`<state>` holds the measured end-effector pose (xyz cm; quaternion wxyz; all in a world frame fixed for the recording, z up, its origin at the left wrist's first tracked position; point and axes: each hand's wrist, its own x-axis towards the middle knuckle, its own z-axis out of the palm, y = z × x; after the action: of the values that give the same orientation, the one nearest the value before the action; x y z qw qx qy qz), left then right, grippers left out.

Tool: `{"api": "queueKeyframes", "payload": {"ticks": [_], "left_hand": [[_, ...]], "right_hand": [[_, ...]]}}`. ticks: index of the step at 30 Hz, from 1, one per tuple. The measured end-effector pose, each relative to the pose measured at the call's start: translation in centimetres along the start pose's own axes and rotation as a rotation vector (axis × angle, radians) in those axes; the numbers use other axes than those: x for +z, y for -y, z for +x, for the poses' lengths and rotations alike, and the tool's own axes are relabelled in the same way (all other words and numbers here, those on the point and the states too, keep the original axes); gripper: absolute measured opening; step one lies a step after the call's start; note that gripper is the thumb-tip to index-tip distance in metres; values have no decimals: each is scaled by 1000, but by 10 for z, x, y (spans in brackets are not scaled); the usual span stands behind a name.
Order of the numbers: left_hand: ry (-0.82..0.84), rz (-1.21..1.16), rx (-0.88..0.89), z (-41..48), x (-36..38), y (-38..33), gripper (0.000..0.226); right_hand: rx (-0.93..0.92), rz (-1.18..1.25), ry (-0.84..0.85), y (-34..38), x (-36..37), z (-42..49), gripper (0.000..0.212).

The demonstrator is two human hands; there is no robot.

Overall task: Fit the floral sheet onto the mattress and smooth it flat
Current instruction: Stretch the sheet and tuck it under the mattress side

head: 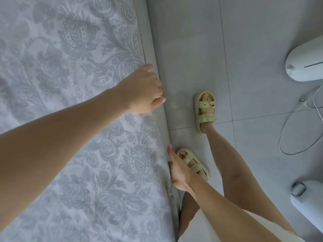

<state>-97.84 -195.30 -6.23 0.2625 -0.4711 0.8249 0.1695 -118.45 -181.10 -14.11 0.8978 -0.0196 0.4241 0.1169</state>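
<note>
The floral sheet point(73, 70), white with a grey paisley and flower pattern, covers the top of the mattress across the left of the view. The mattress's plain grey side point(153, 41) shows along the right edge. My left hand point(143, 89) reaches across to that edge, fingers curled over it and closed on the sheet's border. My right hand point(178, 172) is lower down against the mattress side, thumb up; its fingers are hidden behind the hanging sheet edge, which it grips.
Grey tiled floor point(244, 41) lies to the right of the bed. My feet in pale yellow sandals point(205, 110) stand close to the mattress. A white rounded appliance point(305, 63), a looped white cable point(286, 135) and another white object point(309, 206) sit at the far right.
</note>
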Motion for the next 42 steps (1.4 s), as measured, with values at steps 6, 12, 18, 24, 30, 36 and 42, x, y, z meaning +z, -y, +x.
{"api": "queueKeyframes", "payload": {"ticks": [6,12,18,24,30,36,42], "left_hand": [[-161,-105,66,-29,24,-54,63],[43,-137,68,-39,40,-98,50],[312,18,95,-42,56,-142,52],[370,83,-34,-34,55,-159,55],[411,177,-73,-28,47,-167,63],[236,127,-78,-44,55,-160,63],[-95,93,-65,-84,87,-188,51]], "right_hand": [[-77,-30,46,-10,17,14,73],[-93,-5,-130,-41,-4,-6,88],[-173,-113,-266,-73,-37,-52,62],[-235,-189,-184,-84,-23,-65,54],[-189,-171,-88,-91,-14,-44,62],[-160,-92,-21,-99,-11,-5,76],[-123,-230,-185,-155,-41,-56,81]]}}
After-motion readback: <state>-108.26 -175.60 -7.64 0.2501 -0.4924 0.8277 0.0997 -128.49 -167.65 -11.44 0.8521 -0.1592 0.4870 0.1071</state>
